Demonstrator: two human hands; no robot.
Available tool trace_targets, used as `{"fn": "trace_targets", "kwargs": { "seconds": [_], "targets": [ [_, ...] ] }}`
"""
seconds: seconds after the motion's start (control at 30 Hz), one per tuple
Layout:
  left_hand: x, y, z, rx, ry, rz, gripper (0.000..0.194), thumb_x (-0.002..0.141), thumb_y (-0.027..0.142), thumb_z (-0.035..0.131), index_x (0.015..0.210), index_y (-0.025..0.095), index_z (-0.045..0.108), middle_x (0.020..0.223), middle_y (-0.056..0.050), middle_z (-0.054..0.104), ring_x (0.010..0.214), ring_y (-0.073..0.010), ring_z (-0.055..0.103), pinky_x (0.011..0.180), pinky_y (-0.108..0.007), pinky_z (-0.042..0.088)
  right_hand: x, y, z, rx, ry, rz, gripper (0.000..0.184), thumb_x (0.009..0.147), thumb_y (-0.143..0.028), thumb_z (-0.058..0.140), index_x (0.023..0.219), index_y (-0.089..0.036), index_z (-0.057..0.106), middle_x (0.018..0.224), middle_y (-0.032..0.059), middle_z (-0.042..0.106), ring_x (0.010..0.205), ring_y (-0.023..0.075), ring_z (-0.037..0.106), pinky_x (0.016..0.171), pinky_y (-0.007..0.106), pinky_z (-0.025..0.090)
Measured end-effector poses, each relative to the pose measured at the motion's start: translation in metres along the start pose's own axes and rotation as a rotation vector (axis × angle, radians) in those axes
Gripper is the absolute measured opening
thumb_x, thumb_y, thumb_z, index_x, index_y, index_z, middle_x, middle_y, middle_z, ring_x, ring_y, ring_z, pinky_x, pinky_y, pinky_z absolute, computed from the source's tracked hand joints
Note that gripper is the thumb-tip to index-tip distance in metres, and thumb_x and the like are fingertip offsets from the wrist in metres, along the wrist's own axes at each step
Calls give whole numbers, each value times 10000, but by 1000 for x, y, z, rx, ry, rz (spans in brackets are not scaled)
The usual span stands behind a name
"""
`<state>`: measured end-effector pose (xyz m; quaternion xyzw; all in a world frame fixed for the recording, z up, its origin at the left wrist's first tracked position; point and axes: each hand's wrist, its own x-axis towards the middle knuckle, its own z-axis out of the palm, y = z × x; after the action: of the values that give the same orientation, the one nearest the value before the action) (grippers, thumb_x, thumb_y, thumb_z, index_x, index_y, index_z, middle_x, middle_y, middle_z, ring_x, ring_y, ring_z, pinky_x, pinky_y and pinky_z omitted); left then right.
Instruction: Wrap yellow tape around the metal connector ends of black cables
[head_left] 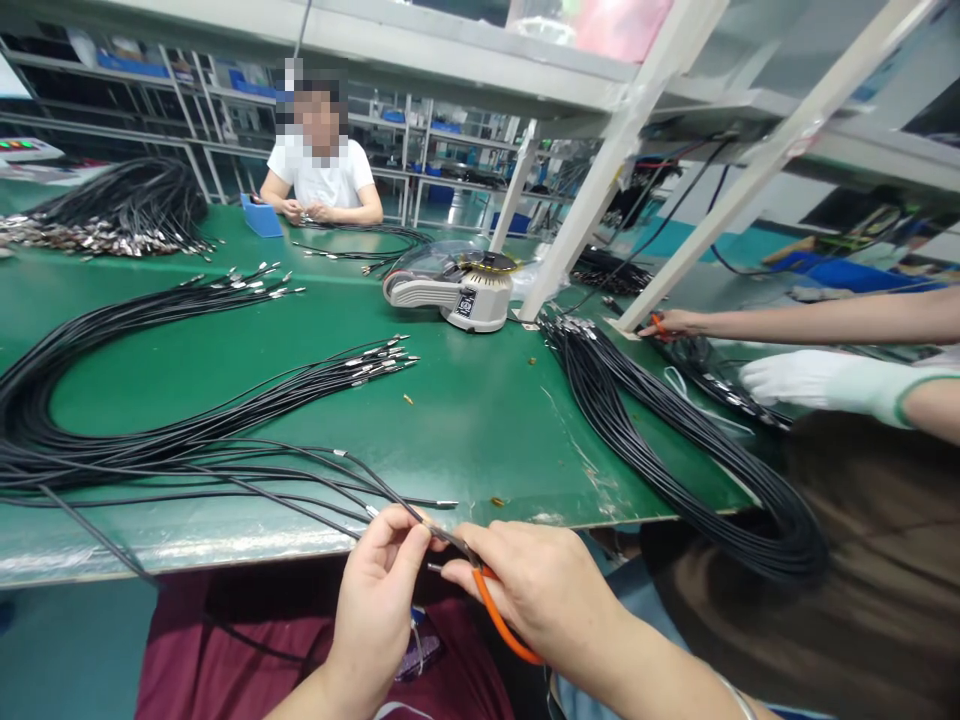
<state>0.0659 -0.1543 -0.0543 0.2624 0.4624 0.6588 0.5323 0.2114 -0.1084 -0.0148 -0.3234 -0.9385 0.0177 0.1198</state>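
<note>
At far left a heap of black cables (135,205) lies on the green tabletop (480,400), its metal-tipped ends toward the near side; in front of it a thick cable bundle (45,400) bends round in a U, both ends pointing right. Next come a small blue bin (261,216) and, across the table, a person in a white shirt (322,185). At the near edge the left hand (381,590) has thumb and fingertips pinched together on a black cable (381,482). Beyond stands a rotary tape dispenser (450,295). The right hand (551,590) is curled round orange-handled scissors (499,620), blades at the cable beside the left fingertips; whether they bite it, I cannot tell. Farther right, another cable bundle (780,525) loops over the edge, near a co-worker's white-gloved hand (795,382).
</note>
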Motion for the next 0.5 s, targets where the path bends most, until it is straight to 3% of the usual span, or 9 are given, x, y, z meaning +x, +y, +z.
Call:
{"fn": "trace_targets", "kwargs": {
  "seconds": [0.33,0.43,0.5],
  "targets": [
    [-1,-1,2,4,2,-3,192,738,339,654,717,165,577,700,6,616,695,-119,580,668,-205,468,2,0,5,12,17,2,217,888,-307,472,873,-174,643,607,22,653,531,160,597,498,271,335],
    [0,-1,1,-60,-6,-39,175,746,322,656,736,165,579,723,8,621,708,-109,584,693,-202,460,4,6,6,188,0,73,195,868,-310,505,800,-183,636,634,17,657,548,148,595,496,255,358],
    [4,2,3,-130,4,-74,173,737,315,668,751,166,581,728,12,618,717,-112,592,714,-213,458,8,11,3,401,34,206,163,832,-339,557,806,-194,625,624,-5,631,538,129,574,492,235,383]
  ]
}}
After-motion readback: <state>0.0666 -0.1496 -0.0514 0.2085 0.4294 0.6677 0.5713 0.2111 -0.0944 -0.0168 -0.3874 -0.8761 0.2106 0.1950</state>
